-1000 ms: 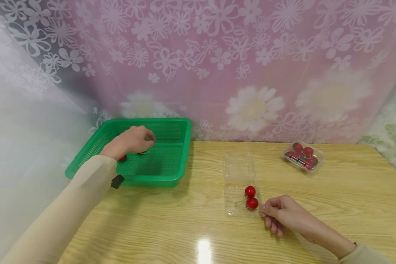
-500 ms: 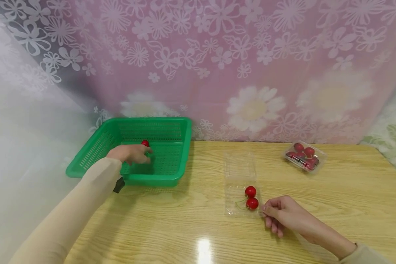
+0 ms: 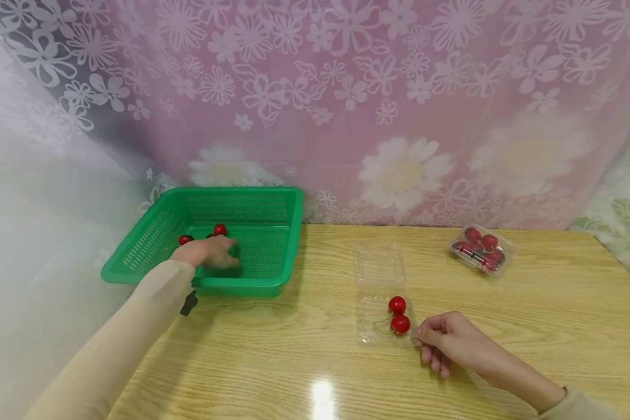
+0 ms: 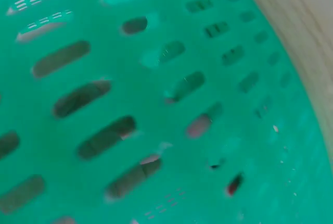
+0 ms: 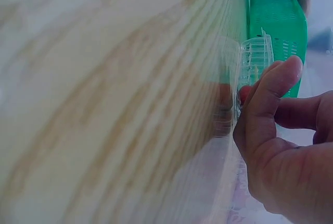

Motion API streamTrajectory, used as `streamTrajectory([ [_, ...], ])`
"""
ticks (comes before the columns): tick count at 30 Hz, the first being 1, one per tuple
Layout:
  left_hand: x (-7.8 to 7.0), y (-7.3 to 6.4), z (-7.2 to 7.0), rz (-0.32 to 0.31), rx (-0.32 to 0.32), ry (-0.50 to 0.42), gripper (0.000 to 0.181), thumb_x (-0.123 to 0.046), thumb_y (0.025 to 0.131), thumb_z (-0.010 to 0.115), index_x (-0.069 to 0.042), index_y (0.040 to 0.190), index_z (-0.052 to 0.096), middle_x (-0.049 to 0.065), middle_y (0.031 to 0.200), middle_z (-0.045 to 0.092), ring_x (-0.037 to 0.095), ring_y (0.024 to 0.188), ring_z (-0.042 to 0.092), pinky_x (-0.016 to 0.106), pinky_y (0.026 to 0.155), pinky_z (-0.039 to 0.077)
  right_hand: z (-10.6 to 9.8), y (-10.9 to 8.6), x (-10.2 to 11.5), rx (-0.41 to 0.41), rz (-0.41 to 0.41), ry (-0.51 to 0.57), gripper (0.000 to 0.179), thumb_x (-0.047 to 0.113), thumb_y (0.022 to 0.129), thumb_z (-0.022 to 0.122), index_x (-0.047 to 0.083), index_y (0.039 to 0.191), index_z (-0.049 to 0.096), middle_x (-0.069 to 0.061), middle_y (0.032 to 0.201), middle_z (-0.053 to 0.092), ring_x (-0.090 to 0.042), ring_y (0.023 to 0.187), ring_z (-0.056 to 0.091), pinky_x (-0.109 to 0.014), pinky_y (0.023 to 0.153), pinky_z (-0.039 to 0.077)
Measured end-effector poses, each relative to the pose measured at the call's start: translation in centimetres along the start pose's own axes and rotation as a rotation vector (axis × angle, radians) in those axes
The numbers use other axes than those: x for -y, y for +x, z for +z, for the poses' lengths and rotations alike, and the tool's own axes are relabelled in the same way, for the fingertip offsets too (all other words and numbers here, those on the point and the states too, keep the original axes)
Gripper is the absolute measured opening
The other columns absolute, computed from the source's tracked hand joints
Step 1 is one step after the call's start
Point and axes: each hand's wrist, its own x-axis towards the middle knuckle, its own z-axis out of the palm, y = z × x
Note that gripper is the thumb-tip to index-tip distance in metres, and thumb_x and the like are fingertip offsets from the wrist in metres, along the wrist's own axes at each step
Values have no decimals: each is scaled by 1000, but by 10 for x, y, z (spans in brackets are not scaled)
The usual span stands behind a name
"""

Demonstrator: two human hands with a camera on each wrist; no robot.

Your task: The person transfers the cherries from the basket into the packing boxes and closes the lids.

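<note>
My left hand is inside the green plastic basket, low near its front wall. Its fingers are spread and blurred, and I see nothing held between them. Just behind it lie red cherries, partly covered by the hand. In the left wrist view the slotted basket wall fills the picture, hiding the fingers. At the front right, my right hand pinches the right edge of a clear plastic clamshell box, which lies open on the table. Two cherries with green stems sit in its front half.
A closed clear box of cherries stands at the back right of the wooden table. Behind the table hangs a pink flowered curtain. The box lid lies flat toward the back.
My left hand has come down and toward the basket's front, its fingers spreading, and cherries behind it have come into sight. My right hand and the clamshell box have stayed put.
</note>
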Motion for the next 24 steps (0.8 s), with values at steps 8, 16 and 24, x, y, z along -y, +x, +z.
streamTrajectory([
  [8, 5, 1, 4, 74, -237, -49, 40, -10, 103, 57, 7, 139, 55, 28, 126, 66, 39, 109, 68, 46, 87, 57, 1, -1, 1, -4, 8, -5, 33, 26, 109, 50, -3, 97, 61, -2, 78, 65, -7, 61, 59, -19, 54, 52],
  [16, -1, -8, 3, 74, -377, -73, 35, -4, 101, 55, 9, 134, 61, 30, 124, 68, 40, 103, 69, 42, 78, 56, 2, 0, -2, -14, 8, -15, 30, 20, 110, 46, -3, 98, 61, -1, 77, 64, -7, 61, 58, -19, 53, 51],
  [24, -5, -23, 8, 123, -516, -58, 21, 1, 97, 59, 6, 109, 76, 24, 108, 75, 39, 97, 71, 51, 84, 60, 2, -2, 0, -23, 23, -21, 31, 23, 109, 49, -3, 98, 62, -1, 77, 64, -8, 61, 58, -19, 54, 52],
])
